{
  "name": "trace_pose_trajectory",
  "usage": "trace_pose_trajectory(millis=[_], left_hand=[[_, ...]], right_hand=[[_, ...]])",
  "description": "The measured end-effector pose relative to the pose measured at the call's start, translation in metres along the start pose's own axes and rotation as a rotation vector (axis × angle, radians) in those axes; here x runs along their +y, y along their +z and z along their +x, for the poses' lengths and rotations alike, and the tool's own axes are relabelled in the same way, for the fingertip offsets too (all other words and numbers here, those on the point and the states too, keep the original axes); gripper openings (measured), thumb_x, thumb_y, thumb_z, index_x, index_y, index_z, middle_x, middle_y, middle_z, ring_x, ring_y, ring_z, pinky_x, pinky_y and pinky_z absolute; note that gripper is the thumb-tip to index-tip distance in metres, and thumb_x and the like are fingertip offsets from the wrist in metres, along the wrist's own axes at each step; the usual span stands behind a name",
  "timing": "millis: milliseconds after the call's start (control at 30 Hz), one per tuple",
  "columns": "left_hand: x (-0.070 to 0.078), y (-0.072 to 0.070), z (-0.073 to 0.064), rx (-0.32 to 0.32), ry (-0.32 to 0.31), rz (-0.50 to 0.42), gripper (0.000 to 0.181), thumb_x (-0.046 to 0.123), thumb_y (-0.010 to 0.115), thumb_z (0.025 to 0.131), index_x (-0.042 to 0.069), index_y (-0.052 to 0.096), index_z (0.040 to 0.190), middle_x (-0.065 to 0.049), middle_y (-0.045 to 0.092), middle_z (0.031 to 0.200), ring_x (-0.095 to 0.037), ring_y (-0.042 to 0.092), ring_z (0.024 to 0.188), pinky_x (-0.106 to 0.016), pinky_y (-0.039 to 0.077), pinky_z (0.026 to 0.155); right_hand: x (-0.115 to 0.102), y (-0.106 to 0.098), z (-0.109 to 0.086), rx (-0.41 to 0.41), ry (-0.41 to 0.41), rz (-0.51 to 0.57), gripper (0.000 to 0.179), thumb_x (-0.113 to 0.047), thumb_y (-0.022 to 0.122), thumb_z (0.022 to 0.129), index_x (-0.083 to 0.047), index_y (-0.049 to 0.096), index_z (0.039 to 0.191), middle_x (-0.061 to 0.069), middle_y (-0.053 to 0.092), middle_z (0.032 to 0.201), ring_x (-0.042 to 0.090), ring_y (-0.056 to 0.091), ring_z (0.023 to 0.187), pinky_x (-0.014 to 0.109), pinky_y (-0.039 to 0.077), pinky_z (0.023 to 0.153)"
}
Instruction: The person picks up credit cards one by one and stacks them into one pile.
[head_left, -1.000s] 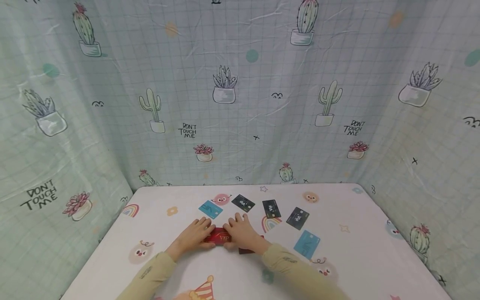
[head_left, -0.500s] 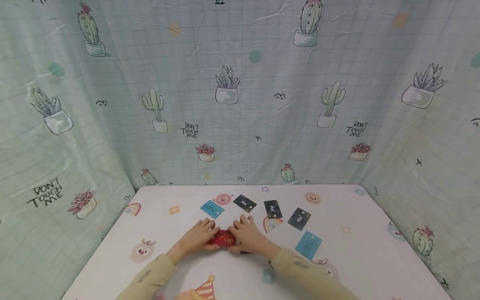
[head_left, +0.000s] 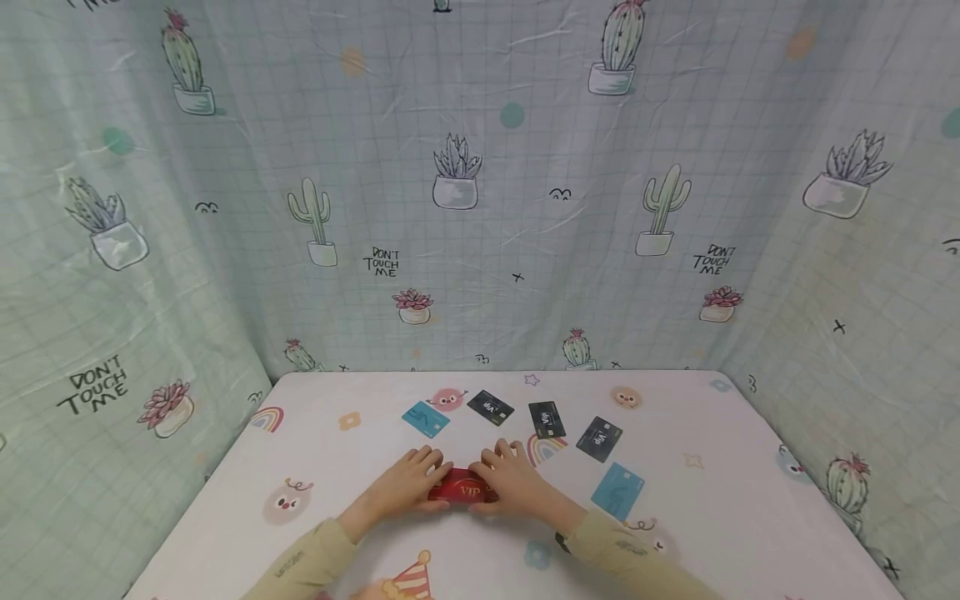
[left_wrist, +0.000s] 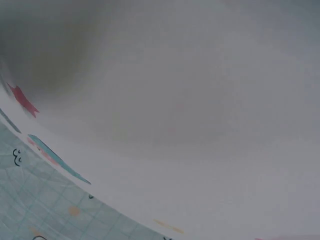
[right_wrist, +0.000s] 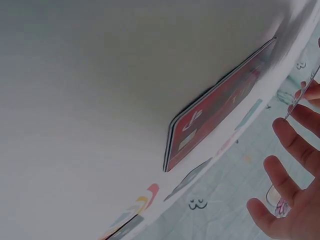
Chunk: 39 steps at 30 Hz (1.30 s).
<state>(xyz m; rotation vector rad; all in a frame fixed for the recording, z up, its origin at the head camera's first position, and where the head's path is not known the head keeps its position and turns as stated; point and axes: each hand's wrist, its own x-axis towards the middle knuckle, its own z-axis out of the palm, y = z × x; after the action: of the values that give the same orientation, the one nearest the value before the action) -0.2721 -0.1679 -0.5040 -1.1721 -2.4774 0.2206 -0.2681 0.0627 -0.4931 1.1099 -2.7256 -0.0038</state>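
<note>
Pressure applied unevenly by the left hand (head_left: 408,482) and right hand (head_left: 512,479), both partly curled, pinching opposite ends of the red VIP card (head_left: 468,488) roughly midway between the side edges of the tabletop (head_left: 712,517), could make it slip free.

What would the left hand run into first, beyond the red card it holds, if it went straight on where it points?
Probably the right hand, at the other end of the red card. The left hand points roughly that way in the head view, though depth is unclear.
</note>
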Motion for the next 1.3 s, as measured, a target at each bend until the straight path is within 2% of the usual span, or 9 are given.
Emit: trace_pose_trajectory(millis=[133, 367, 533, 767, 967, 1100, 1300], left_hand=[[0.006, 0.0, 0.002, 0.003, -0.004, -0.012, 0.057, 0.057, 0.05, 0.081, 0.014, 0.055, 0.119, 0.0, 0.053, 0.103, -0.014, 0.046, 0.094, -0.032, 0.044, 0.082], [0.018, 0.001, 0.007, 0.058, 0.01, -0.03, 0.057, 0.05, 0.058, 0.078, 0.011, 0.054, 0.119, -0.001, 0.052, 0.102, -0.015, 0.047, 0.093, -0.032, 0.044, 0.079], [0.026, 0.0, 0.011, 0.047, -0.009, -0.038, 0.057, 0.047, 0.059, 0.078, 0.008, 0.053, 0.119, -0.002, 0.051, 0.104, -0.016, 0.046, 0.095, -0.032, 0.043, 0.081], [0.035, -0.003, 0.02, 0.062, -0.006, -0.055, 0.05, 0.046, 0.064, 0.073, 0.011, 0.055, 0.108, -0.001, 0.049, 0.1, -0.015, 0.044, 0.092, -0.032, 0.042, 0.079], [0.04, -0.002, 0.03, 0.065, 0.001, -0.024, 0.048, 0.05, 0.063, 0.07, 0.017, 0.054, 0.102, 0.002, 0.052, 0.097, -0.014, 0.044, 0.09, -0.031, 0.04, 0.078], [0.042, -0.001, 0.036, 0.059, 0.013, -0.02, 0.047, 0.05, 0.061, 0.072, 0.017, 0.055, 0.104, 0.003, 0.054, 0.097, -0.014, 0.045, 0.09, -0.032, 0.04, 0.078], [0.044, 0.001, 0.042, 0.048, 0.014, -0.031, 0.051, 0.052, 0.059, 0.074, 0.017, 0.057, 0.11, 0.003, 0.056, 0.099, -0.014, 0.045, 0.091, -0.034, 0.039, 0.079]], right_hand=[[0.005, 0.001, -0.006, 0.013, 0.012, 0.012, 0.057, -0.063, 0.054, 0.074, -0.027, 0.051, 0.118, -0.008, 0.05, 0.096, 0.013, 0.036, 0.092, 0.044, 0.036, 0.086], [0.014, 0.0, -0.019, 0.018, 0.039, 0.077, 0.058, -0.06, 0.057, 0.073, -0.026, 0.051, 0.12, -0.007, 0.05, 0.101, 0.014, 0.037, 0.094, 0.048, 0.035, 0.088], [0.019, 0.0, -0.027, 0.034, 0.055, 0.106, 0.059, -0.054, 0.062, 0.072, -0.022, 0.053, 0.12, -0.005, 0.051, 0.105, 0.015, 0.037, 0.095, 0.047, 0.035, 0.085], [0.022, -0.002, -0.035, 0.034, 0.07, 0.148, 0.054, -0.048, 0.066, 0.071, -0.02, 0.056, 0.116, -0.002, 0.052, 0.103, 0.02, 0.04, 0.099, 0.052, 0.034, 0.089], [0.028, 0.002, -0.041, 0.012, 0.093, 0.129, 0.054, -0.048, 0.066, 0.07, -0.021, 0.055, 0.115, -0.005, 0.051, 0.102, 0.019, 0.038, 0.1, 0.05, 0.032, 0.091], [0.033, 0.004, -0.045, 0.008, 0.116, 0.128, 0.055, -0.049, 0.066, 0.069, -0.022, 0.055, 0.115, -0.006, 0.052, 0.1, 0.016, 0.037, 0.097, 0.05, 0.032, 0.091], [0.037, 0.001, -0.051, -0.025, 0.142, 0.131, 0.058, -0.05, 0.067, 0.068, -0.021, 0.055, 0.117, -0.004, 0.053, 0.105, 0.019, 0.039, 0.1, 0.055, 0.031, 0.093]])
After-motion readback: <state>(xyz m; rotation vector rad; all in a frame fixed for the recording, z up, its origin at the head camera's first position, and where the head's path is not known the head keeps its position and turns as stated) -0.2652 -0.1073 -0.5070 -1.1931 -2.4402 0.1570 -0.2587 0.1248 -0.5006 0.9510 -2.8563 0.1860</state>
